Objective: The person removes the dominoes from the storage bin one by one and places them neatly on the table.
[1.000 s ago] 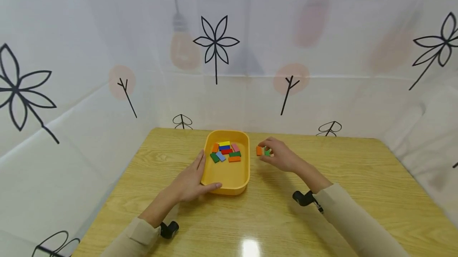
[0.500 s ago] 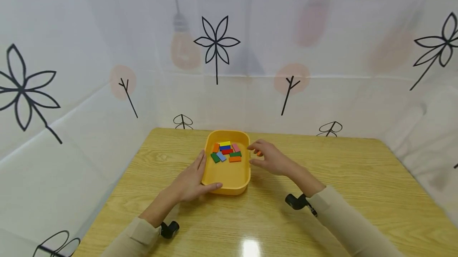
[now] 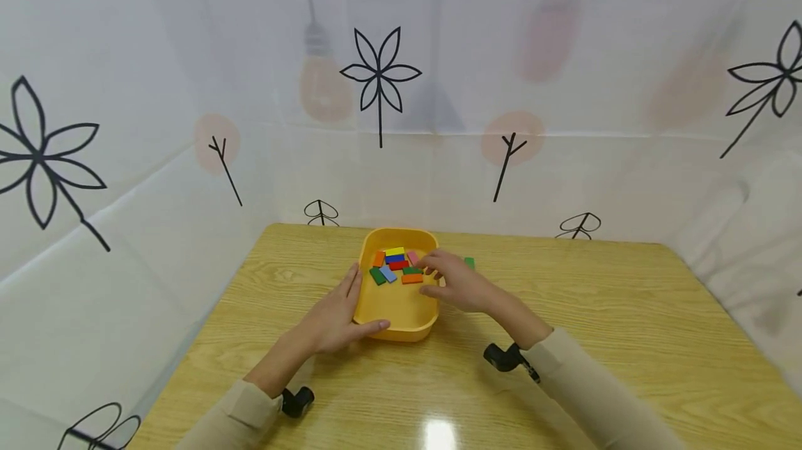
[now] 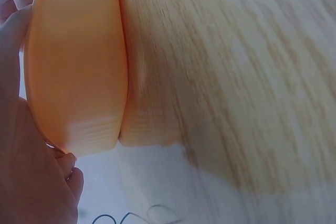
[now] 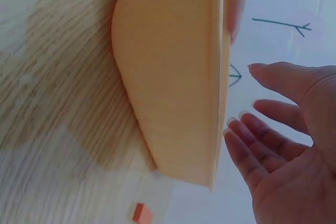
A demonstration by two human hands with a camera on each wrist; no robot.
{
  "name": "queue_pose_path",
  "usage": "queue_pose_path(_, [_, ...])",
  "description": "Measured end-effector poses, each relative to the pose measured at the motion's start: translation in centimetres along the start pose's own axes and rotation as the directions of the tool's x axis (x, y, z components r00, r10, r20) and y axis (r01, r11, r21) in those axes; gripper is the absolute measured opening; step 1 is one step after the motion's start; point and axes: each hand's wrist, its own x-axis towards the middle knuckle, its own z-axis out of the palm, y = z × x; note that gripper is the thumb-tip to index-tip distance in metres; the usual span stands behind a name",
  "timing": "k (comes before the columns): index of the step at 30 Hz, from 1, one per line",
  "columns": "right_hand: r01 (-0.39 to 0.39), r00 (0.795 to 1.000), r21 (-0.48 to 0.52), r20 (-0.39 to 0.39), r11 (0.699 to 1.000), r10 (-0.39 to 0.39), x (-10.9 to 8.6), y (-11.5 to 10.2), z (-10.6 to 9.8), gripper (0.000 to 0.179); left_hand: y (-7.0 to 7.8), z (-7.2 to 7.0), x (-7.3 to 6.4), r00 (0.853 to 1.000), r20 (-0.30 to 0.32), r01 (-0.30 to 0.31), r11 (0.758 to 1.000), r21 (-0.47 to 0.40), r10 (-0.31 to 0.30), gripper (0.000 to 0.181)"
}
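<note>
A yellow plastic bin [image 3: 401,334] stands on the table with several small coloured blocks in it, among them a red block [image 3: 398,265], a blue block [image 3: 395,259] and an orange block [image 3: 411,278]. My left hand [image 3: 328,321] holds the bin's near left corner, thumb along the near rim and fingers down the left side. Over the right rim, my right hand [image 3: 460,283] hangs with bent, parted fingers. In the right wrist view a gap shows between its thumb and fingertips [image 5: 231,121], and no block is seen there. It partly covers the pink block [image 3: 412,258].
A green block [image 3: 469,262] lies on the table just beyond my right hand. An orange-red block [image 5: 142,213] shows beside the bin in the right wrist view. The wooden table [image 3: 564,297] backs onto a patterned white curtain [image 3: 438,178].
My right hand has moved left from the loose blocks on the table to above the bin's right side. The left hand and bin stay in place.
</note>
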Motion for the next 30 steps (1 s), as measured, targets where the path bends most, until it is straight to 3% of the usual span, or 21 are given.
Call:
queue_pose_path(4, [0.021,1.000,-0.001,0.021,1.000,-0.021,0.4,0.0,0.7,0.037,0.0,0.1,-0.1,1.000,-0.006,-0.010,1.000,0.001,0.010,0.115])
queue_pose_path(13, [-0.030,0.998,-0.008,0.060,1.000,0.031,1.3,0.0,2.2,0.038,0.0,0.1,-0.1,1.000,-0.015,-0.014,1.000,0.002,0.014,0.116])
queue_pose_path(25, [0.041,0.998,-0.012,0.054,0.999,-0.040,3.8,-0.4,4.4,0.038,-0.3,0.0,0.0,0.999,-0.019,-0.042,0.999,0.026,0.042,0.117])
queue_pose_path(30, [-0.018,0.999,-0.012,0.043,1.000,0.018,5.0,-0.6,5.4,0.040,-0.3,0.0,0.0,0.999,-0.013,-0.043,0.998,0.035,0.043,0.120])
